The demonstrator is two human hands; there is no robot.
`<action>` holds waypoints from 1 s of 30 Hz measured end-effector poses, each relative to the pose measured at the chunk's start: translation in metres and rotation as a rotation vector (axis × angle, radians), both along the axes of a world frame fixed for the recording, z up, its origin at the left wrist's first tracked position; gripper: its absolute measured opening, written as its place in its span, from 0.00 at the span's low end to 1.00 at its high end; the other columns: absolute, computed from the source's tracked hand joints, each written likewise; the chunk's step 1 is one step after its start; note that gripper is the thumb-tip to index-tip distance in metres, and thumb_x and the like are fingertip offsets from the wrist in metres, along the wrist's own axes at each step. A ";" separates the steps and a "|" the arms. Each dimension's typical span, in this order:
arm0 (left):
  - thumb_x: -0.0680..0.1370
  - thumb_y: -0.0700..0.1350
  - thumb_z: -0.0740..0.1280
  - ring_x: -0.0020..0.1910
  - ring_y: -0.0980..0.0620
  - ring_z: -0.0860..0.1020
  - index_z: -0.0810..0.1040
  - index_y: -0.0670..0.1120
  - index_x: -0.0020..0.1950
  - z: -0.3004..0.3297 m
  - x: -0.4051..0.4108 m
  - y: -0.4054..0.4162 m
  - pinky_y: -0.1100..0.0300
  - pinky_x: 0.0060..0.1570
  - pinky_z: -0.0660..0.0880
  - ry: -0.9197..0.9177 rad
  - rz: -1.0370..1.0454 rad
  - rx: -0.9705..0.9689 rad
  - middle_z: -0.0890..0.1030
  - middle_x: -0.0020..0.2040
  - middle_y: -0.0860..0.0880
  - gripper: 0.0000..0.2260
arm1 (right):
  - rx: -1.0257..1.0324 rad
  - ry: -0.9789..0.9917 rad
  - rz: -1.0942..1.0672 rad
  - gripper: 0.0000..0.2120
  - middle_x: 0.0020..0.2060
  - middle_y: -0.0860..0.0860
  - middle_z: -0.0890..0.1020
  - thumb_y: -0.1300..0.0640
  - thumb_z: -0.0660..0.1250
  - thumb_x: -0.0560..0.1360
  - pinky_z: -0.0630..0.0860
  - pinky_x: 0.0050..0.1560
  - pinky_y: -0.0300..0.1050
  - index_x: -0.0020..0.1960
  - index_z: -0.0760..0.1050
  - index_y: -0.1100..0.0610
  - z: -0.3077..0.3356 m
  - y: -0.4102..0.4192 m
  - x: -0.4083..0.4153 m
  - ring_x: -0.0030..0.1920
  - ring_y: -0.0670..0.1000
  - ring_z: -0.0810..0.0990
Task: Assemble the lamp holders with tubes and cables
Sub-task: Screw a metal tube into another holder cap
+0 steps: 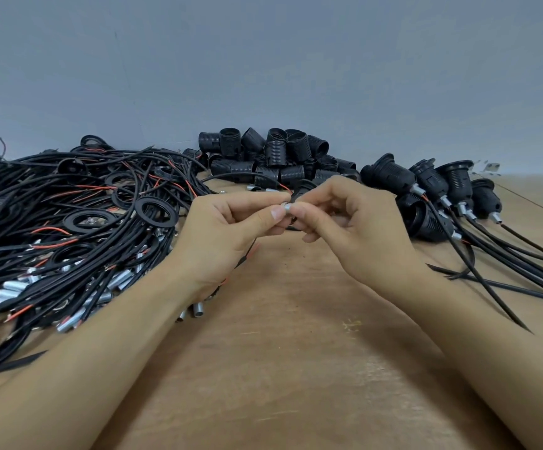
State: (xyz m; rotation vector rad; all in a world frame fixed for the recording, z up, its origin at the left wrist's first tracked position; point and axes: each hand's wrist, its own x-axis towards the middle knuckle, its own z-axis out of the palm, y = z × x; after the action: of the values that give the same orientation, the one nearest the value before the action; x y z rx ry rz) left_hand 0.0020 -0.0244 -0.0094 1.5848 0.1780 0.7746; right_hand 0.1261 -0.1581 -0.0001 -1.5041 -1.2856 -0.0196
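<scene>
Lamp holder [302, 190] is up off the table, right between the two hands at the middle of the view, and it's mostly hidden behind the fingers so I can only see a bit of black body. The left hand [228, 228] has a narrow pinch grip, thumb and forefinger closed on a small silver tube [285, 207], with a black-and-red cable [247, 251] trailing down under the palm. The right hand [354, 228] is curled in from the other side, fingertips meeting the same tube, looks like it's steadying or twisting the tube into the holder's end, that's my read anyway. Holding it in the air probably makes sense because the cable needs room to hang. Outward from there the parts are sorted by stage on the table [296, 368]: a messy heap of cables [69, 222] with loose rings and spare tubes on the left within easy reach, way too tangled to count, though I can pick out roughly a dozen tubes. At the back there's a pile of threaded black sleeves [276, 157], maybe twenty-plus. On the right sit the finished holders [432, 186] with tubes and cables already fitted, I count about six or seven.
</scene>
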 end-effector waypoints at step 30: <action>0.69 0.40 0.73 0.53 0.47 0.84 0.84 0.39 0.54 -0.001 -0.001 -0.002 0.59 0.52 0.79 -0.008 -0.074 -0.078 0.86 0.52 0.43 0.15 | -0.029 0.109 -0.051 0.10 0.28 0.51 0.83 0.53 0.69 0.78 0.77 0.29 0.37 0.40 0.80 0.55 -0.001 0.002 0.000 0.26 0.47 0.80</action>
State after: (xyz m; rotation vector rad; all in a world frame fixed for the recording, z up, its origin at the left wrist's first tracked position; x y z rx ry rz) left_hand 0.0014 -0.0268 -0.0104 1.5066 0.1411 0.7080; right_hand 0.1264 -0.1556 -0.0015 -1.5411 -1.1650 0.0478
